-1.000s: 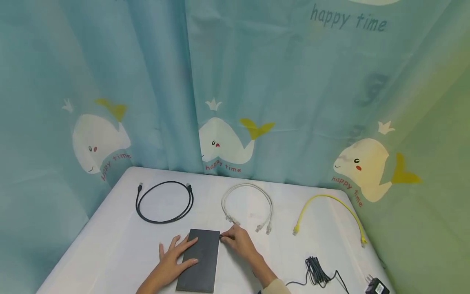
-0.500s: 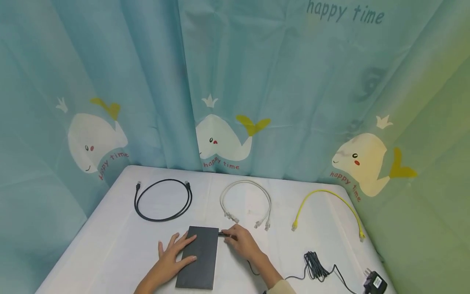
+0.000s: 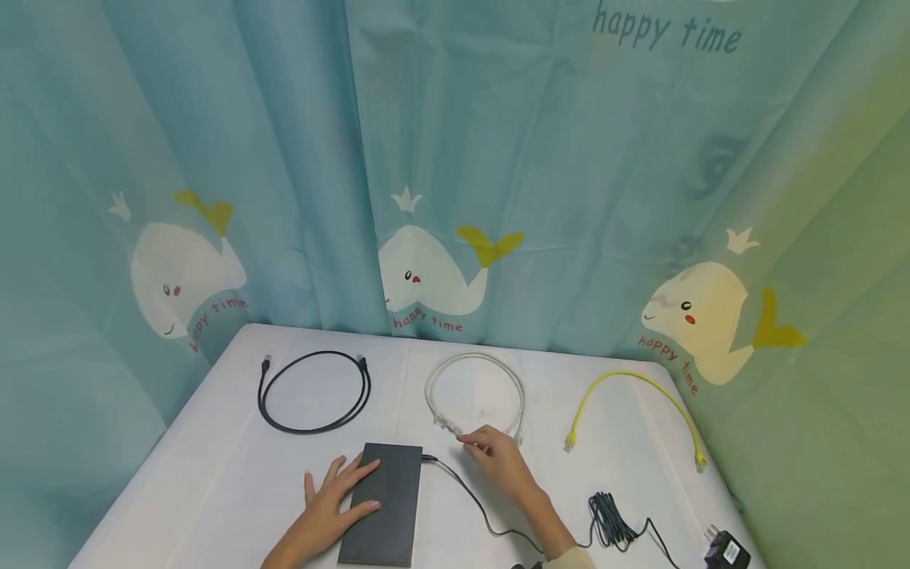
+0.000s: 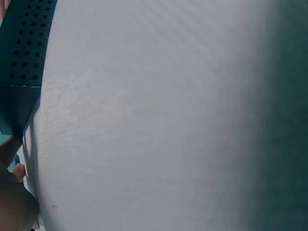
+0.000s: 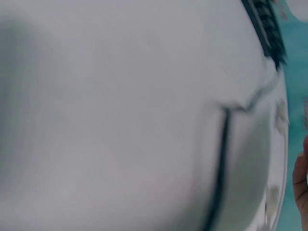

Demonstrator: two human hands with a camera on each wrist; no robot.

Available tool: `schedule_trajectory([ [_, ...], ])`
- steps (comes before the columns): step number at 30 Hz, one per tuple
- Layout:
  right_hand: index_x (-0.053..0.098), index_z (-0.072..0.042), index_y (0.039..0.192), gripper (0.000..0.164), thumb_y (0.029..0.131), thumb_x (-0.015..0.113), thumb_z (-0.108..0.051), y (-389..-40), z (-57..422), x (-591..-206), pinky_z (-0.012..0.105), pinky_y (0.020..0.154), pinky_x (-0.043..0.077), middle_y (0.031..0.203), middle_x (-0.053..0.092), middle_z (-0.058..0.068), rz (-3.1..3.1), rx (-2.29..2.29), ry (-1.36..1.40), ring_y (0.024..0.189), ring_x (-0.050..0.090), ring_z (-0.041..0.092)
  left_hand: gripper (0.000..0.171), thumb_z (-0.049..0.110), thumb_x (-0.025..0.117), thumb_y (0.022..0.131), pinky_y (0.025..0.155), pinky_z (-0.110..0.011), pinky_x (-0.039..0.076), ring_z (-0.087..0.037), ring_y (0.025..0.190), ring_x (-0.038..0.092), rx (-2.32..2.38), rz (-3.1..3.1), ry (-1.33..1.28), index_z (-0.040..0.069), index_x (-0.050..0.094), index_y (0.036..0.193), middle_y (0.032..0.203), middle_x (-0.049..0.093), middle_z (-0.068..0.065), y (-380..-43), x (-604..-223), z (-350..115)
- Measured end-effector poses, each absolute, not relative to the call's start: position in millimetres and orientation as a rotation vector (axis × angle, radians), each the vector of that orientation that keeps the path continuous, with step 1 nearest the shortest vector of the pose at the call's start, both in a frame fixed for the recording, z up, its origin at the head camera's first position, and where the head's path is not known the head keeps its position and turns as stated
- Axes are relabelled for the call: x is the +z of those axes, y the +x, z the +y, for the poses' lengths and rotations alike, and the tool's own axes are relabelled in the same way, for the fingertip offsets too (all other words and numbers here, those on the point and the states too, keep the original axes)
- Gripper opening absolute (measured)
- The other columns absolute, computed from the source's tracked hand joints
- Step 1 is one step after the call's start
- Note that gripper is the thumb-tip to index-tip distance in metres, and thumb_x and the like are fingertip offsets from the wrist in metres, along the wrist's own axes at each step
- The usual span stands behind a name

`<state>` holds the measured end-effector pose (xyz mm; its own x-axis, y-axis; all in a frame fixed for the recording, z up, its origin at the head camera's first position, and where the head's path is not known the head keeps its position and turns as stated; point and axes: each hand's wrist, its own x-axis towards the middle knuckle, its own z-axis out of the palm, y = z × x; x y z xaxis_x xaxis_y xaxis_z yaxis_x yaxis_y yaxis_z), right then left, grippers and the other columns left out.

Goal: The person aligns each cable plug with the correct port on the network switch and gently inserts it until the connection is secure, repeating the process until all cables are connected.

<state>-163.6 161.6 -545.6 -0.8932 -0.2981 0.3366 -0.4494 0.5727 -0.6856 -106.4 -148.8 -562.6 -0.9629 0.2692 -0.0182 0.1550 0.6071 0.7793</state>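
My left hand (image 3: 329, 506) rests with spread fingers on a flat dark grey metal box (image 3: 387, 502), which looks like a network switch. Vent holes show on the box's side (image 4: 29, 43) in the left wrist view. A thin black power cord (image 3: 465, 486) runs from a plug (image 3: 430, 458) at the box's right side. Away from that plug, my right hand (image 3: 501, 462) hovers with its fingertips by a connector of the coiled grey-white network cable (image 3: 475, 356). Whether they touch it I cannot tell. The right wrist view shows the cord (image 5: 221, 168) blurred and part of my hand at its edge.
Behind the box lies a coiled black network cable (image 3: 314, 431). A yellow network cable (image 3: 633, 374) curves at the table's right. Bundled cord (image 3: 610, 521) and a black power adapter (image 3: 727, 551) lie at the front right. A blue curtain (image 3: 455, 158) hangs behind the table (image 3: 213, 474).
My right hand has let go of the power plug at the box and moved right and up toward the grey-white cable. The cord now lies free. My left hand stays on the box.
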Motion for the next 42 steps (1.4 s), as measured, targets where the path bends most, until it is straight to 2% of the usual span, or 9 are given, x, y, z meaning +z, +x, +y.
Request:
schedule_trajectory([
  [5,0.074,-0.012,0.100,0.015,0.088,0.067,-0.009,-171.0,186.1,-535.1,0.022,0.060,0.048,0.085,0.065,-0.003,-2.559,1.228,0.462,0.069,0.053,0.006,0.062,0.048,0.068,0.082,0.094,-0.068,-0.023,-0.045,0.136,0.011,1.279,2.676,0.362,0.023,0.052,0.137,0.147,0.034,-0.017,-105.5,-560.5,-150.8],
  [10,0.074,-0.012,0.100,0.016,0.087,0.067,-0.006,-176.9,218.3,-531.2,0.023,0.061,0.049,0.085,0.064,0.002,-2.540,1.133,0.408,0.072,0.053,0.007,0.061,0.047,0.068,0.082,0.093,-0.068,-0.022,-0.046,0.136,0.012,1.293,2.667,0.365,0.023,0.052,0.136,0.146,0.035,-0.018,-105.7,-558.0,-148.8],
  [15,0.075,-0.011,0.096,0.017,0.084,0.069,-0.001,-177.1,246.2,-530.1,0.024,0.062,0.049,0.085,0.063,-0.003,-2.557,1.041,0.296,0.072,0.052,0.009,0.061,0.047,0.069,0.082,0.093,-0.068,-0.023,-0.046,0.136,0.011,1.318,2.668,0.360,0.024,0.053,0.136,0.146,0.035,-0.018,-106.1,-559.1,-148.5],
  [18,0.075,-0.009,0.096,0.016,0.084,0.070,-0.002,-176.4,264.3,-531.8,0.027,0.062,0.050,0.088,0.063,-0.002,-2.594,0.993,0.227,0.073,0.054,0.012,0.061,0.046,0.069,0.082,0.094,-0.067,-0.023,-0.045,0.136,0.011,1.327,2.663,0.365,0.024,0.052,0.136,0.147,0.034,-0.017,-106.1,-559.5,-149.1],
  [20,0.074,-0.008,0.098,0.015,0.085,0.069,-0.003,-175.3,276.3,-533.0,0.032,0.066,0.050,0.091,0.064,0.002,-2.624,0.954,0.204,0.079,0.056,0.018,0.061,0.046,0.069,0.082,0.094,-0.067,-0.023,-0.045,0.137,0.011,1.326,2.663,0.368,0.024,0.052,0.137,0.147,0.034,-0.017,-106.1,-560.0,-149.5],
  [24,0.073,-0.004,0.101,0.016,0.086,0.066,-0.003,-173.5,297.3,-534.8,0.052,0.080,0.044,0.101,0.064,0.013,-2.658,0.916,0.193,0.095,0.054,0.034,0.062,0.047,0.068,0.082,0.094,-0.068,-0.022,-0.045,0.136,0.011,1.308,2.670,0.362,0.025,0.052,0.137,0.147,0.034,-0.017,-106.5,-560.8,-149.4],
  [27,0.072,-0.003,0.102,0.017,0.086,0.065,0.000,-171.7,309.3,-535.8,0.059,0.082,0.039,0.105,0.064,0.017,-2.672,0.882,0.188,0.099,0.051,0.040,0.061,0.048,0.068,0.081,0.094,-0.068,-0.022,-0.046,0.136,0.012,1.300,2.677,0.354,0.024,0.052,0.136,0.146,0.035,-0.017,-106.3,-561.2,-148.7],
  [34,0.070,0.002,0.105,0.028,0.082,0.058,0.015,-167.1,321.4,-536.5,0.058,0.082,0.040,0.110,0.061,0.026,-2.750,0.778,0.241,0.099,0.050,0.047,0.061,0.047,0.069,0.081,0.093,-0.069,-0.022,-0.048,0.135,0.013,1.309,2.677,0.357,0.023,0.053,0.135,0.145,0.036,-0.019,-106.5,-559.0,-148.2],
  [42,0.069,0.001,0.107,0.030,0.082,0.057,0.015,-168.3,325.4,-544.9,0.054,0.081,0.044,0.113,0.061,0.023,-2.885,0.781,0.263,0.100,0.054,0.041,0.060,0.045,0.069,0.082,0.092,-0.069,-0.022,-0.048,0.135,0.013,1.334,2.672,0.382,0.022,0.053,0.135,0.145,0.036,-0.019,-104.7,-560.6,-148.5],
])
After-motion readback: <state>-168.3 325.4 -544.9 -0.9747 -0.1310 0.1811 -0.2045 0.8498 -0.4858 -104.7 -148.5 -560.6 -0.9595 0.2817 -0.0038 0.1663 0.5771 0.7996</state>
